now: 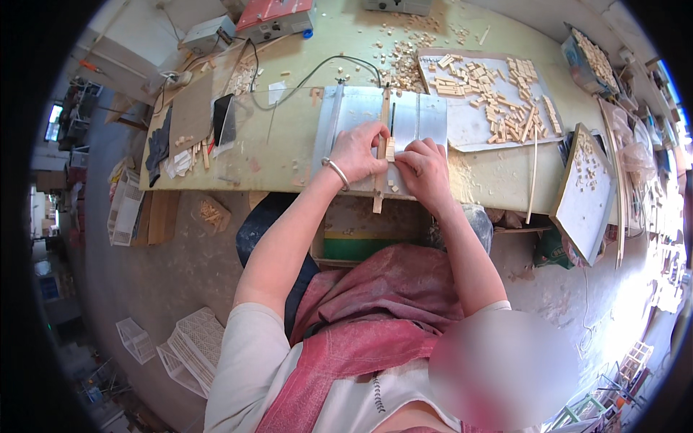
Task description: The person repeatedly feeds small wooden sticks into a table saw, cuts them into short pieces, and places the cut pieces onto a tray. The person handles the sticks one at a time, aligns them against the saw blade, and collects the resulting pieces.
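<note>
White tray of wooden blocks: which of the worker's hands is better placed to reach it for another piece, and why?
Probably the right hand: it is nearer the tray, while the left hand is farther left, at the wooden strip.

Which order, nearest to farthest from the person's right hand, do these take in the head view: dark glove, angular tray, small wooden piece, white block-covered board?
From the right hand:
1. Small wooden piece: just left, at the fingertips.
2. White block-covered board: beyond, to the right.
3. Angular tray: farther right, by the table's edge.
4. Dark glove: far left.
</note>
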The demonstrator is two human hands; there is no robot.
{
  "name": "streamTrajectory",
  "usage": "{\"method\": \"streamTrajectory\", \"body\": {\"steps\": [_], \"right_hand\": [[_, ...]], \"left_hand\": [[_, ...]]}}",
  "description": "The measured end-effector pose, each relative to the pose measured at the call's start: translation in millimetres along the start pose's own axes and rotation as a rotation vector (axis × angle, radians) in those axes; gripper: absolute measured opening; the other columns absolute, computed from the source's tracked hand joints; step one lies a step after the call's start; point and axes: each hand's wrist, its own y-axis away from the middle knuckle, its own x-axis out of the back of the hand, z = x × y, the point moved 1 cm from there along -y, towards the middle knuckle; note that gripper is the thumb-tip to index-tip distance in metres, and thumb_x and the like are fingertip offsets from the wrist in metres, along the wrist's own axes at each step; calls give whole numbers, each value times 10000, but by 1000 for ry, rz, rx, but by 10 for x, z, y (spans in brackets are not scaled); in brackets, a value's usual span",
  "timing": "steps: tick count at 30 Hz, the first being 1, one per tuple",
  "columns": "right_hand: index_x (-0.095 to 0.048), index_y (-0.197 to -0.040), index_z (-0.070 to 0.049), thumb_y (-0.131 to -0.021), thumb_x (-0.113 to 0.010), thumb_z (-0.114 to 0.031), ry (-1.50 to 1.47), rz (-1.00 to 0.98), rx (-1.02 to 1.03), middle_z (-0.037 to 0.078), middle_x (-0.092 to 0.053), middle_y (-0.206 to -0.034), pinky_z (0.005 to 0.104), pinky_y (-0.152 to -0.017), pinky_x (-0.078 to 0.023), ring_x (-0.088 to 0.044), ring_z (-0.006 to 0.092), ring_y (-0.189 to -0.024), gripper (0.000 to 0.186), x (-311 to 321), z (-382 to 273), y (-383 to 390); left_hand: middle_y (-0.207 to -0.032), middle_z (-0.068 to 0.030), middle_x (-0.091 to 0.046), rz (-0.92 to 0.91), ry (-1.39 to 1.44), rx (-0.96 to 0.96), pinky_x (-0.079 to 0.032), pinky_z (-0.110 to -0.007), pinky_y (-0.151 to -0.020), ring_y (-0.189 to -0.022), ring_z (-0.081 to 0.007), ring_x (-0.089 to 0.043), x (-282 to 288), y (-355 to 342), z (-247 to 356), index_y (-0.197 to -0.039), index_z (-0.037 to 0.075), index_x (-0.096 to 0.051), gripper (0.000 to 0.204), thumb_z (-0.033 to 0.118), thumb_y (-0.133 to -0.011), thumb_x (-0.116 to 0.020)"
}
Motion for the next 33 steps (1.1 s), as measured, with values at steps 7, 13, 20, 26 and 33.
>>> {"method": "streamTrajectory", "body": {"steps": [7, 13, 20, 26, 33], "right_hand": [[-787, -908, -111, -858, -800, -105, 4, 6, -19, 21, -681, -911, 412, -864, -452, -629, 266, -949, 52, -29, 80, -124], [-788, -916, -106, -874, -791, -110, -1, -26, -58, 26, -689, -935, 416, -899, -456, -628, 268, -982, 42, -26, 138, -221], [-790, -927, -94, -891, -783, -117, -14, -36, -82, 33, -691, -954, 413, -919, -447, -623, 266, -1005, 42, -39, 177, -282], [-792, -923, -91, -895, -785, -123, -31, -6, -87, 33, -692, -951, 412, -915, -448, -623, 266, -1003, 43, -91, 278, -350], [-798, -926, -101, -893, -789, -135, -3, -26, -99, 28, -690, -941, 419, -905, -451, -627, 264, -997, 49, 19, 182, -111]], "left_hand": [[-891, -26, -613, -4, -7, 21, -562, -340, -747, -776, -187, -604, 15, -140, -64, -1142, 114, -676, 504, 226, -685, -856], [-894, -20, -614, 8, -8, 12, -563, -334, -750, -782, -176, -601, 24, -271, -108, -1139, 111, -679, 503, 229, -685, -860], [-892, -9, -601, -6, -10, 25, -557, -324, -754, -785, -160, -590, 56, -361, -126, -1129, 107, -682, 500, 230, -679, -863], [-894, -13, -598, -20, -23, 47, -554, -324, -760, -795, -163, -593, 83, -439, -86, -1121, 105, -680, 496, 229, -676, -860], [-1009, -73, -669, -43, -119, 18, -545, -453, -894, -990, -285, -682, 36, -111, -15, -1093, 148, -665, 495, 279, -652, -850]]}}
